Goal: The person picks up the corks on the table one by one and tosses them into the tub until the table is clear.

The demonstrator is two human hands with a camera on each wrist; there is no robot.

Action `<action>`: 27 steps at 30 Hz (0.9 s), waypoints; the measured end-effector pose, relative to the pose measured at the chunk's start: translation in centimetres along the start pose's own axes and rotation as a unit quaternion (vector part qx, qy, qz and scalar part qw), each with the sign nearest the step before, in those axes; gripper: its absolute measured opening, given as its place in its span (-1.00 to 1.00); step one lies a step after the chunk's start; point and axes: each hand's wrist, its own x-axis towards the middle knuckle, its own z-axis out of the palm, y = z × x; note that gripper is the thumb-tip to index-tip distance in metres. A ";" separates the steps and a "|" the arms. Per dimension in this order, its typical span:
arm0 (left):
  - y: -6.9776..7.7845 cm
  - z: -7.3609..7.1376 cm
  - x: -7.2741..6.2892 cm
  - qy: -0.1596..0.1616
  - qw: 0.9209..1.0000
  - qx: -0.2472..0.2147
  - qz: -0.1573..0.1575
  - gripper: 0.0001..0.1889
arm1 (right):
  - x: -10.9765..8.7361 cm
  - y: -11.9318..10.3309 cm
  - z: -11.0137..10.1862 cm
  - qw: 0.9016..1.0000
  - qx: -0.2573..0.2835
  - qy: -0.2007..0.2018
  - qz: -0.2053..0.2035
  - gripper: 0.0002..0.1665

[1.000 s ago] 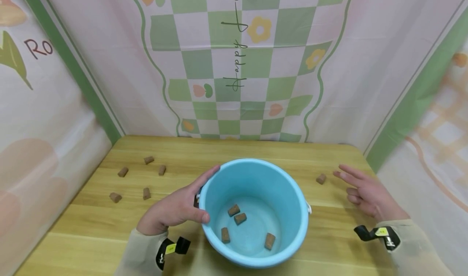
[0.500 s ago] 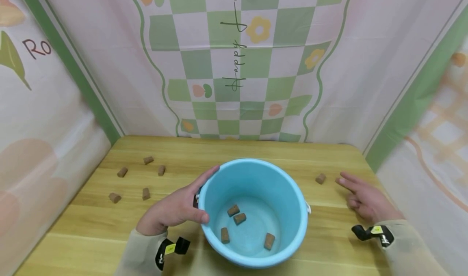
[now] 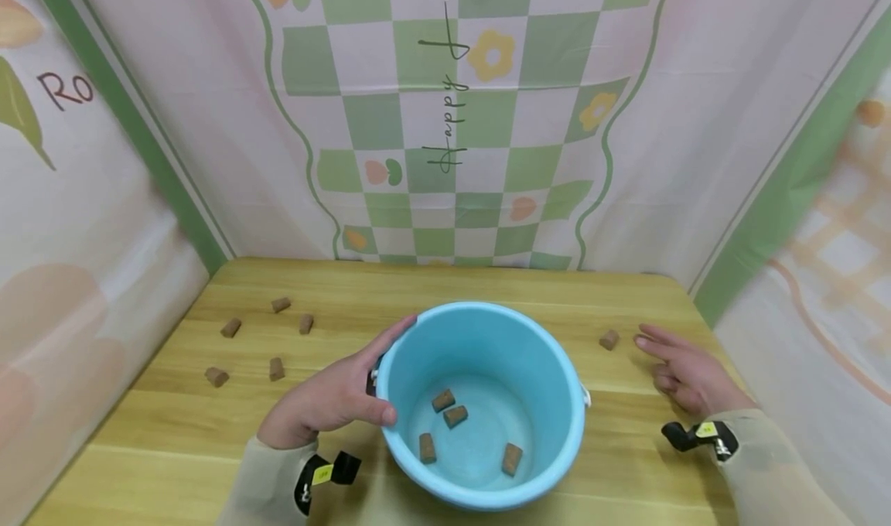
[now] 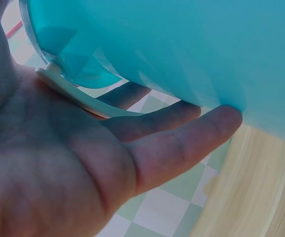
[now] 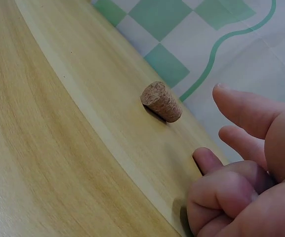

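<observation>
The lone cork (image 5: 161, 102) on the right lies on its side on the table (image 3: 571, 302), near the right hand (image 3: 696, 373), whose fingers hold nothing, some stretched out and apart, others bent in. It should be light, firm and not slippery, hardly fragile but apt to roll; its round middle seems the best place to pinch. The left hand (image 3: 341, 394) grips the bucket (image 3: 480, 344), probably slick, slightly springy plastic, at its rim.

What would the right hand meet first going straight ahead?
Likely the lone cork on the table, just ahead of its fingertips; finger height is unclear, so they might pass over it.
</observation>
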 end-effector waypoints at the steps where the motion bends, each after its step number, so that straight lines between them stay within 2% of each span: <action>1: 0.0 0.0 0.0 0.000 1.000 -0.001 0.000 0.17 | 0.1 0.0 0.0 1.000 -0.001 -0.002 -0.001 0.05; 6: 0.0 0.0 0.0 0.002 1.000 -0.004 0.001 0.17 | 0.4 0.0 0.5 1.000 -0.010 0.005 -0.009 0.06; 15: -0.1 0.0 0.1 -0.002 1.000 -0.002 0.004 0.17 | 1.2 -0.1 1.7 0.996 -0.078 0.012 -0.032 0.04; 27: 0.0 0.1 0.0 -0.001 1.000 0.001 0.003 0.17 | 2.1 0.0 3.0 0.993 -0.114 0.028 -0.031 0.00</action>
